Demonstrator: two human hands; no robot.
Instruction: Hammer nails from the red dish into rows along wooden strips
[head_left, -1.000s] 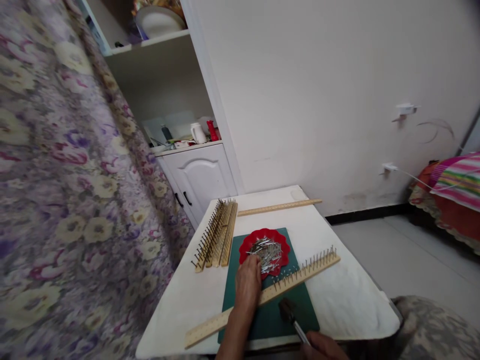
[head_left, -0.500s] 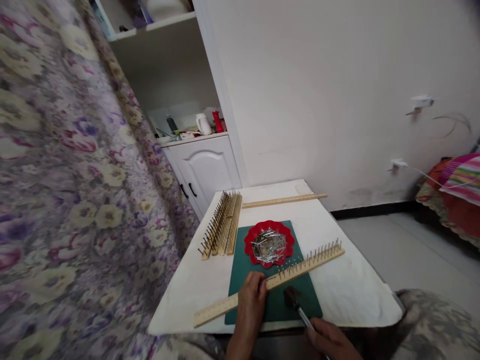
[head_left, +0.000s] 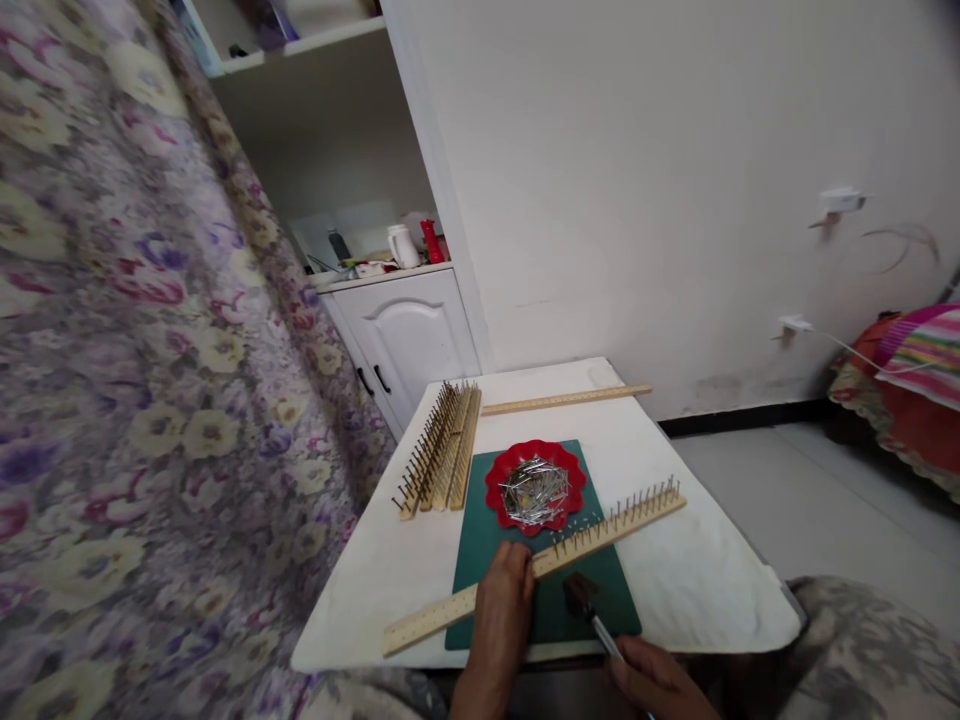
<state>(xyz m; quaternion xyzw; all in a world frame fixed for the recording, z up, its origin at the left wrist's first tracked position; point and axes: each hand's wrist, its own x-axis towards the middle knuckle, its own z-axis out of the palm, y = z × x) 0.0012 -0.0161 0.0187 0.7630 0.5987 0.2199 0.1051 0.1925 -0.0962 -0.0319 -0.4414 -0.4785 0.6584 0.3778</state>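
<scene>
While nails (head_left: pixel 617 512) point up, board (head_left: pixel 549 563) slanting away, rightward

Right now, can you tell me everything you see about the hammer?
The hammer has a dark, blocky head and a slim, shiny handle that looks like metal. The person's right hand grips the handle, hiding part of it. The handle slants away and leftward from the hand, putting the head over the green mat; I can't tell whether they touch.

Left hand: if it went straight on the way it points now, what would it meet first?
Probably the red bowl of nails: its near rim lies just beyond the wooden strip under the left hand. Height is hard to judge, so the hand might pass above.
</scene>
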